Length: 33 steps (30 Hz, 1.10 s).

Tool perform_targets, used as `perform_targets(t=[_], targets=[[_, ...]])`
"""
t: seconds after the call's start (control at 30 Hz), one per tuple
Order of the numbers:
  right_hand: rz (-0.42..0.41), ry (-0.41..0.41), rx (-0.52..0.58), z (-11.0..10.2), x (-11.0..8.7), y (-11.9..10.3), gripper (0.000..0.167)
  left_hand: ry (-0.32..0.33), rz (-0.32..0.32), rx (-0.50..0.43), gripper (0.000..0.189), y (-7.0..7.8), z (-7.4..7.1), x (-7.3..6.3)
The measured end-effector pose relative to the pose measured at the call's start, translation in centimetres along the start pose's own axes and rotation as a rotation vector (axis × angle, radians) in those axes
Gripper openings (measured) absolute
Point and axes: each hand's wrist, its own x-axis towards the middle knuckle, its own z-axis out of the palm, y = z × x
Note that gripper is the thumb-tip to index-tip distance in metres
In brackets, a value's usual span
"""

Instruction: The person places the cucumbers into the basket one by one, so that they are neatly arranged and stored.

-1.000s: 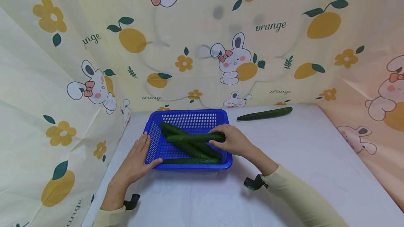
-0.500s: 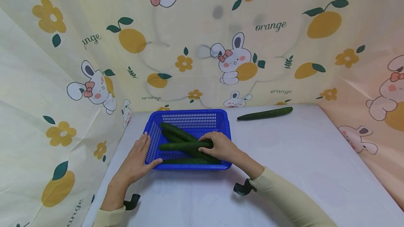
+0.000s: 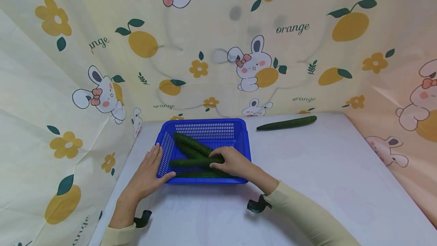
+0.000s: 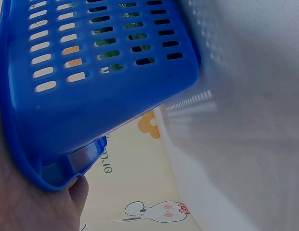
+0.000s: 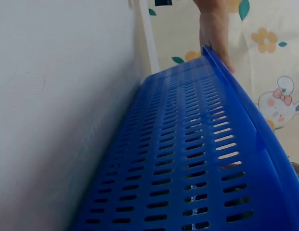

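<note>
A blue plastic basket point(image 3: 205, 181) with slotted walls stands on the table, holding several cucumbers. My right hand point(image 3: 235, 162) grips the right end of one cucumber point(image 3: 189, 163), which lies roughly level inside the basket above others. Two more cucumbers point(image 3: 192, 142) slant behind it, their right ends covered by the hand. Along the front wall lies another cucumber point(image 3: 198, 174). My left hand point(image 3: 147, 172) rests on the basket's left rim with straight fingers, thumb at the front corner. In the left wrist view, that hand touches the rim point(image 4: 14, 130).
A single cucumber point(image 3: 286, 123) lies on the white-covered table point(image 3: 324, 170) behind and right of the basket. A printed cloth point(image 3: 218, 22) hangs as a wall at the back and both sides. The basket's slotted side point(image 5: 173, 144) fills much of the right wrist view.
My right hand has moved left, down and toward the front with the cucumber, bringing it lower in the basket. The left hand and the basket have stayed in place.
</note>
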Motion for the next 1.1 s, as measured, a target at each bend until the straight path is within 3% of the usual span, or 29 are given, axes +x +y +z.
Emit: perform_targets(t=[0.2,0.6,0.87,1.1], targets=[[-0.057,0.081,0.096,-0.6,-0.3,0.3,0.017,-0.004,0.0,-0.007,0.114,0.0,-0.1,0.0],[-0.028,0.264,0.119,-3.9,-2.4,2.7,0.019,-0.005,-0.007,0.002,0.113,0.0,0.1,0.0],[-0.016,0.418,0.058,-6.7,-4.8,6.8,0.021,-0.009,-0.011,-0.005,0.112,0.1,0.0,-0.1],[0.033,0.469,-0.003,-9.1,-6.8,12.2,0.027,-0.002,-0.01,-0.002,0.11,0.2,-0.1,-0.1]])
